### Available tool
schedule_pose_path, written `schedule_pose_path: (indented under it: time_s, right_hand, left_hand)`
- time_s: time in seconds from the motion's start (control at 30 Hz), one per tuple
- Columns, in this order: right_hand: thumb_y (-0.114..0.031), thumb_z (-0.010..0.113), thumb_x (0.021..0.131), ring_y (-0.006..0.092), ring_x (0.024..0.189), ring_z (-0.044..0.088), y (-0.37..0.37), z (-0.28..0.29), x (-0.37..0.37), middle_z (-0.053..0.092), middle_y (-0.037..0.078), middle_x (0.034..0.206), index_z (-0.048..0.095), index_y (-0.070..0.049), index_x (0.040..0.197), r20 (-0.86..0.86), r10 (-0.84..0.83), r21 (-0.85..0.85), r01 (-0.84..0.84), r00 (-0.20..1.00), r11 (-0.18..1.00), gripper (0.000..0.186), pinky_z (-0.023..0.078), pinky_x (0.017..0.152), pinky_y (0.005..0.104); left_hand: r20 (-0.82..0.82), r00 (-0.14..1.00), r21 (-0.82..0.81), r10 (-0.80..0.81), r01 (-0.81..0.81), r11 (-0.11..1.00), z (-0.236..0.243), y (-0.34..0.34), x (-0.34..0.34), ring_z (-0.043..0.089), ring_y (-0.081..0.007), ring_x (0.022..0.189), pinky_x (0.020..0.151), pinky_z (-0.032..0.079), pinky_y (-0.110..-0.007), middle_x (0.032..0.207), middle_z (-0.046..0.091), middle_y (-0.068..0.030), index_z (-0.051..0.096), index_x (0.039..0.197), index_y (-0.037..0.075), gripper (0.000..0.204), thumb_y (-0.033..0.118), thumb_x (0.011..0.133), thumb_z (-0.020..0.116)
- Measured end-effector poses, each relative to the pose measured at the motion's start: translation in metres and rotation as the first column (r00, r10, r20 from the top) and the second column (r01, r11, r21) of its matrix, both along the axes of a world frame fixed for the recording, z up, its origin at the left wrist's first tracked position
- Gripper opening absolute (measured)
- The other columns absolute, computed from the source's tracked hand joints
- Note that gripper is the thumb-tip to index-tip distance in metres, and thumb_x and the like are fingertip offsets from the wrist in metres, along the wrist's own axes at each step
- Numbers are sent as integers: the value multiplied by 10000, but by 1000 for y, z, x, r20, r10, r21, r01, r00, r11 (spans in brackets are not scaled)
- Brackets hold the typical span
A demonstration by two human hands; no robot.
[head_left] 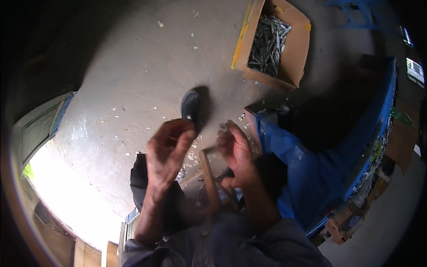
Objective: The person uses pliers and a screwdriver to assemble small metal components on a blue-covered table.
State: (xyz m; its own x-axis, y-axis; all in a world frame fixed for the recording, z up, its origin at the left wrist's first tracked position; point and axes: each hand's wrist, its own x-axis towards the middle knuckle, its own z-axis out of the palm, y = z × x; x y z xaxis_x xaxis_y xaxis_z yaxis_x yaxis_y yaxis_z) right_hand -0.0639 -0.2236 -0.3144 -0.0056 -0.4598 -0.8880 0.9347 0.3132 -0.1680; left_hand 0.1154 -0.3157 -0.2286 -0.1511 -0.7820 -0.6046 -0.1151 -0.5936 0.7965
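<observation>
My left hand (167, 153) is held up before me, thumb and fingers curled together. Whatever it may hold is hidden, and the hand is slightly blurred. To its right, my right hand (235, 149) pinches a small pale grey piece (223, 127) between thumb and fingertips; its exact kind is too small to tell. The two hands are apart, at about the same height. Beneath them is a wooden frame (210, 180) of narrow bars, partly covered by my right forearm. Just beyond my left hand a dark shoe (190, 104) rests on the floor.
A cardboard box (297, 49) with many thin dark and silvery strips stands at the far right. Blue sheeting (307, 178) drapes over a large container at my right. Small pale scraps (192, 156) litter the concrete floor (133, 80). Bright light enters at the left.
</observation>
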Motion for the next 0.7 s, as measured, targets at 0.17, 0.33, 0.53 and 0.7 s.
schedule_pose_path:
  time_s: [0.17, 0.33, 0.53, 0.7]
  right_hand:
    - [-316, 634, 1008, 113, 640, 592, -4, 116, 17, 598, 16, 785, 571, -98, 1100, -300, 50, -201, -114, 953, 973, 245, 473, 550, 249]
    - [-320, 646, 1001, 111, 644, 590, 15, 192, 32, 605, 22, 789, 563, -94, 1111, -428, 68, -326, -224, 901, 918, 265, 468, 551, 250]
    - [-333, 658, 991, 134, 624, 581, 47, 258, 50, 601, 42, 777, 570, -67, 1073, -614, 88, -289, -327, 784, 900, 292, 460, 544, 261]
    - [-346, 621, 1011, 136, 593, 552, 86, 292, 51, 584, 37, 764, 578, -52, 1046, -605, 79, -396, -386, 792, 834, 299, 440, 513, 269]
  left_hand:
    - [-248, 966, -167, -75, 33, 985, 40, 45, -9, 653, -100, 835, 736, 534, -243, 1019, 654, -63, 678, 1129, -30, 318, 36, 845, 806]
    - [-421, 904, -244, -81, -27, 969, 107, 67, -3, 673, -126, 926, 859, 542, -278, 1057, 691, -72, 674, 1135, -28, 274, -2, 878, 767]
    - [-476, 879, -242, -27, -101, 965, 177, 99, 8, 658, -113, 941, 847, 540, -263, 1028, 716, -71, 698, 1101, -30, 178, 40, 939, 723]
    - [-360, 931, -417, -66, -98, 904, 199, 133, 11, 711, -141, 786, 742, 589, -269, 889, 737, -110, 683, 1046, -70, 126, 28, 977, 643]
